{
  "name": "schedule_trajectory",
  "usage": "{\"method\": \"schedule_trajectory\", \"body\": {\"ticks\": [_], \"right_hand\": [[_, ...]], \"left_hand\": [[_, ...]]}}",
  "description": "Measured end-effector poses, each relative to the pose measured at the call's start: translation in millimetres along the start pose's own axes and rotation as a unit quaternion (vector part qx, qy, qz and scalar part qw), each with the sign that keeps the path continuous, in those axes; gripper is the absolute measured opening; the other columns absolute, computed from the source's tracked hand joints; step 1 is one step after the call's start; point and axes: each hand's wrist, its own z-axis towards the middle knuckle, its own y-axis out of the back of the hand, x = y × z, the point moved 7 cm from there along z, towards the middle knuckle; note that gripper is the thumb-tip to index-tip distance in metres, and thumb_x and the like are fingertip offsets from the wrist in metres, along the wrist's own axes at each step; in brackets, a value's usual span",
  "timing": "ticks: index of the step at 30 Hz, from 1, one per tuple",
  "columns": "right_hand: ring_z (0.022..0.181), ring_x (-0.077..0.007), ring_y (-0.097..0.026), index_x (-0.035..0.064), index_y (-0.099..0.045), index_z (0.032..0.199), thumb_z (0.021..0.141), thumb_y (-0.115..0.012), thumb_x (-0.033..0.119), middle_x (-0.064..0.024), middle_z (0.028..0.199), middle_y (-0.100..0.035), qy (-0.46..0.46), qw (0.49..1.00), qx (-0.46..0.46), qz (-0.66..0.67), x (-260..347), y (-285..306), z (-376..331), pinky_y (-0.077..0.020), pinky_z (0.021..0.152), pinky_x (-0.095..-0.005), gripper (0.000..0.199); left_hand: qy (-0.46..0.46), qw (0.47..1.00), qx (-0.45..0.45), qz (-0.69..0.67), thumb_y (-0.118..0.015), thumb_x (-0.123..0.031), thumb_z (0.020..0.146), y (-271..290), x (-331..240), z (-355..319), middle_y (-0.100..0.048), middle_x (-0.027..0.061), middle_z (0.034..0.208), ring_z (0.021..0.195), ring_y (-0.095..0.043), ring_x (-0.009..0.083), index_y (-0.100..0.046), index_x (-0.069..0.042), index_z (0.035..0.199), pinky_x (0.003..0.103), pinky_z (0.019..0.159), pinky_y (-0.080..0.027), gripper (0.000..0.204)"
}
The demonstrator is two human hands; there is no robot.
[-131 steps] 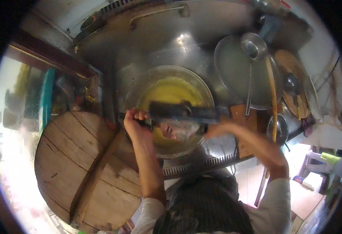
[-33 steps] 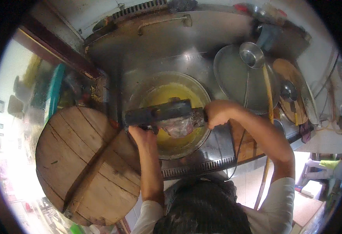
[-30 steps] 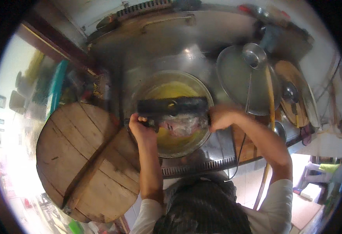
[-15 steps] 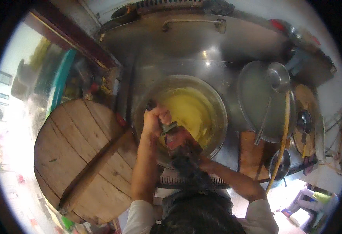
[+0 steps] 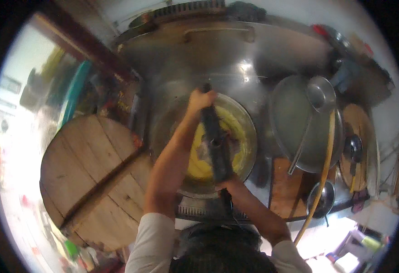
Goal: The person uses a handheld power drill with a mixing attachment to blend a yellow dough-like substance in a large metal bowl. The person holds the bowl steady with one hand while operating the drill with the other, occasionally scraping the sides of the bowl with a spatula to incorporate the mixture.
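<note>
A long, dark tool (image 5: 215,141), in shape like a hand-held power mixer, lies across the middle of a large round metal wok (image 5: 249,113). My left hand (image 5: 201,101) is closed around its far end, above the wok's far side. At its near end my right hand (image 5: 229,183) grips it over the near rim, partly hidden by the tool. Below the tool a thick, smooth yellow mass (image 5: 199,166) spreads in the wok. Something pale shows beside the tool's middle, too blurred to make out. The tool's lower end cannot be seen.
A round wooden lid (image 5: 85,168) with a crossbar stands close on the left. To the right are a wide metal basin (image 5: 288,123) with a ladle (image 5: 320,93) across it, a brown board (image 5: 286,186), a pale pole (image 5: 325,166) and a small pan (image 5: 323,198).
Both hands have shifted with the tool. My left hand went farther away and to the right, my right hand came nearer, and the tool now stretches lengthwise across the wok.
</note>
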Motion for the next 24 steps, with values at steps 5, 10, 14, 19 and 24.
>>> {"method": "schedule_trajectory", "body": {"ticks": [5,10,14,19,24], "right_hand": [[0.055,-0.0199,-0.052,0.0024,-0.055,0.083,0.058,-0.063,0.005,-0.0073,0.066,-0.052,0.051,0.991,0.050,0.111,0,0,-25,-0.0417,0.051,-0.0314,0.026],[0.054,-0.0155,-0.046,0.0042,-0.050,0.094,0.061,-0.061,0.004,-0.0058,0.071,-0.049,0.043,0.961,0.137,0.235,4,36,-48,-0.0411,0.052,-0.0291,0.034],[0.054,-0.0134,-0.043,0.0046,-0.048,0.094,0.062,-0.060,0.003,-0.0049,0.074,-0.047,-0.009,0.942,0.184,0.280,7,34,-53,-0.0408,0.051,-0.0277,0.034],[0.056,-0.0134,-0.043,0.0032,-0.044,0.098,0.061,-0.059,0.001,-0.0051,0.075,-0.045,-0.066,0.939,0.204,0.269,8,5,-46,-0.0407,0.050,-0.0261,0.039],[0.055,-0.0138,-0.044,0.0038,-0.043,0.100,0.061,-0.059,0.002,-0.0057,0.076,-0.046,-0.086,0.941,0.226,0.238,2,-20,-24,-0.0413,0.050,-0.0269,0.042]], "left_hand": [[-0.185,0.965,-0.144,0.117,-0.058,-0.032,0.085,-22,-18,-18,-0.059,0.0114,0.088,0.079,-0.055,0.0199,-0.051,0.000,0.103,0.035,0.072,-0.045,0.038],[-0.184,0.935,0.272,-0.138,-0.056,-0.022,0.086,16,7,-217,-0.060,0.0069,0.092,0.087,-0.055,0.0164,-0.056,-0.001,0.106,0.030,0.078,-0.045,0.029],[0.233,0.810,0.538,-0.012,-0.047,-0.018,0.083,104,172,-448,-0.061,0.0052,0.084,0.073,-0.057,0.0145,-0.061,-0.005,0.094,0.029,0.064,-0.047,0.022],[0.392,0.907,0.117,0.098,-0.047,-0.017,0.083,77,364,-518,-0.061,0.0062,0.086,0.075,-0.057,0.0159,-0.061,-0.005,0.096,0.030,0.065,-0.047,0.022],[0.403,0.906,0.063,0.110,-0.048,-0.017,0.083,20,397,-492,-0.061,0.0073,0.087,0.076,-0.057,0.0173,-0.060,-0.005,0.097,0.031,0.066,-0.046,0.022]]}}
